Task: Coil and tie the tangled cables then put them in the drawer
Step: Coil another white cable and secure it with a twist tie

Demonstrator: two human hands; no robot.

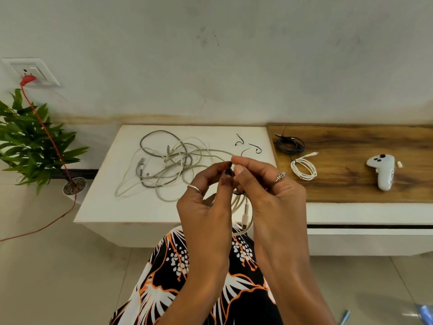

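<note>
Both hands' grip pinches black tie [244, 151]; coiled cable [243, 207] hangs below left hand [206, 202], right hand [269, 195]

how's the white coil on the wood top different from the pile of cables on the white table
The white coil is wound into neat, tight loops; the tangled pile sprawls loose and knotted. The coil is one bright white cable; the pile mixes grey and off-white ones and spreads wider. Neither is being touched.
</note>
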